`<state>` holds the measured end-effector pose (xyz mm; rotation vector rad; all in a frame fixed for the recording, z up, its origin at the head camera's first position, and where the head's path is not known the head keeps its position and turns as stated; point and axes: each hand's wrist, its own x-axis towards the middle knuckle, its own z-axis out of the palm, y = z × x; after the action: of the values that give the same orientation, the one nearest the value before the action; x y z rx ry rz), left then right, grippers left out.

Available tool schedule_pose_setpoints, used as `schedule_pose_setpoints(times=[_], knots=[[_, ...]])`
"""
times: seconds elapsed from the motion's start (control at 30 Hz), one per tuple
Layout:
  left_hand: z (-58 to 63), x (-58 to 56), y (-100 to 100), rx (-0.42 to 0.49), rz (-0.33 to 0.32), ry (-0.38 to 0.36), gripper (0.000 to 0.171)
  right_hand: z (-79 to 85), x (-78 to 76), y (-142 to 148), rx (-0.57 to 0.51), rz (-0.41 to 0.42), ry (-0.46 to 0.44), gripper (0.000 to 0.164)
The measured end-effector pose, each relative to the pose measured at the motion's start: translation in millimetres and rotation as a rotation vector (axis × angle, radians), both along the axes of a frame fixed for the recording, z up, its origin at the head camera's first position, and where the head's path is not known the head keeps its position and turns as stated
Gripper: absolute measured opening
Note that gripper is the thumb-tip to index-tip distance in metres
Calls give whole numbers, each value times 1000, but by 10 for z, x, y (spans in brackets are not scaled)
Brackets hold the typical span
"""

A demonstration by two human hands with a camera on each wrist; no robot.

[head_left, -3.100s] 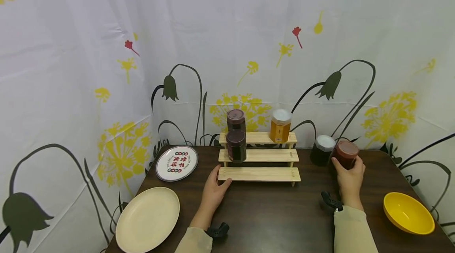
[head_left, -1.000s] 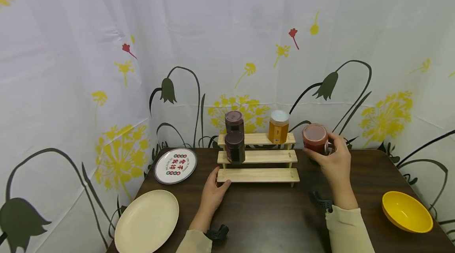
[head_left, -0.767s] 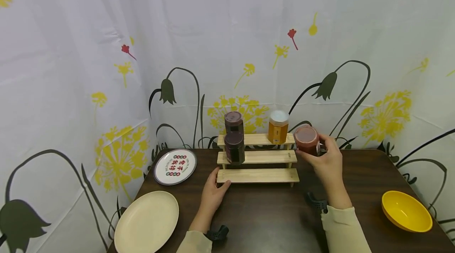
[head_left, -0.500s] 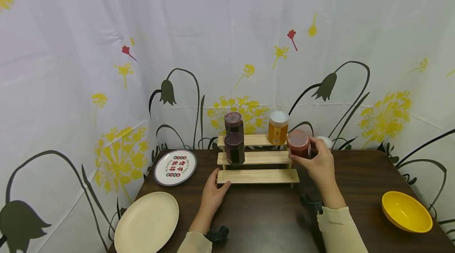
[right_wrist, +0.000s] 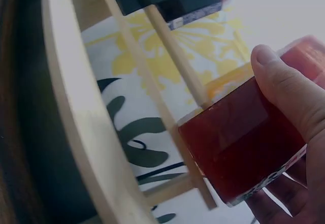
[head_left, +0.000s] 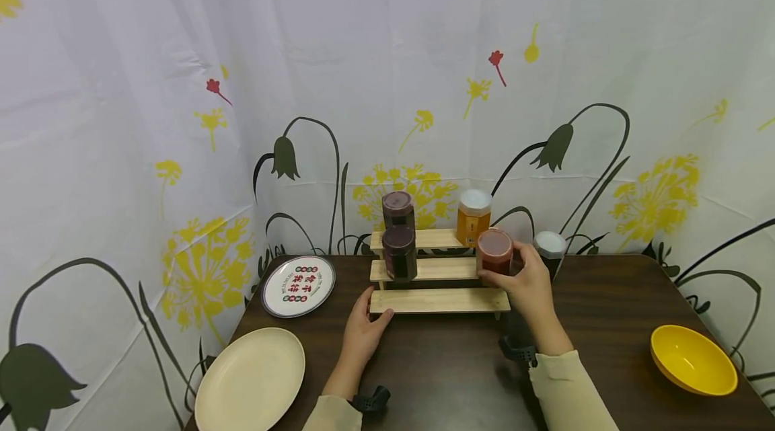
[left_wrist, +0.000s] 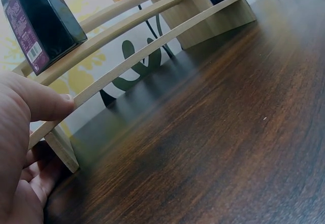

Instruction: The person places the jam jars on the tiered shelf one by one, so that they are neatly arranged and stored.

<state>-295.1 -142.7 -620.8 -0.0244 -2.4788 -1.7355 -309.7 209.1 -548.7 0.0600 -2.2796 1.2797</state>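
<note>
A three-step wooden shelf [head_left: 438, 300] stands at the back of the table. My left hand [head_left: 363, 333] grips the left end of its lowest step; the left wrist view shows the thumb [left_wrist: 48, 102] on the front edge and fingers around the end leg. My right hand [head_left: 529, 286] holds a red jar [head_left: 494, 253] upright at the right end of the middle step. In the right wrist view the red jar's base [right_wrist: 203, 163] is right at that step; whether it bears on it I cannot tell. Dark jars [head_left: 399, 253] stand at the left on the top and middle steps.
An amber jar [head_left: 473, 219] stands on the top step at right. Beside the shelf is a black jar with a white lid [head_left: 549, 246], partly behind my right hand. A printed plate [head_left: 281, 293] and cream plate [head_left: 242, 384] lie left, a yellow bowl [head_left: 690, 364] right.
My right hand has lifted the red jar from the table beside the black jar and carried it left to the middle step. The left hand has stayed on the shelf.
</note>
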Motion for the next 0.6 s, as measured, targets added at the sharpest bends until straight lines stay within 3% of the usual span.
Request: schedule_pose_setpoints(times=[0.2,0.4,0.6], knots=[[8,7,15,15,-8,-19,77,-96,-24,-61,-66,27,-16,80],[24,-6,15,0,-3,-16,77,-56,-43,-76,-93,79,-89,81],[0,-6,3,10,-7,-25,77,-32,-45,-30,-207,202,-192,87]])
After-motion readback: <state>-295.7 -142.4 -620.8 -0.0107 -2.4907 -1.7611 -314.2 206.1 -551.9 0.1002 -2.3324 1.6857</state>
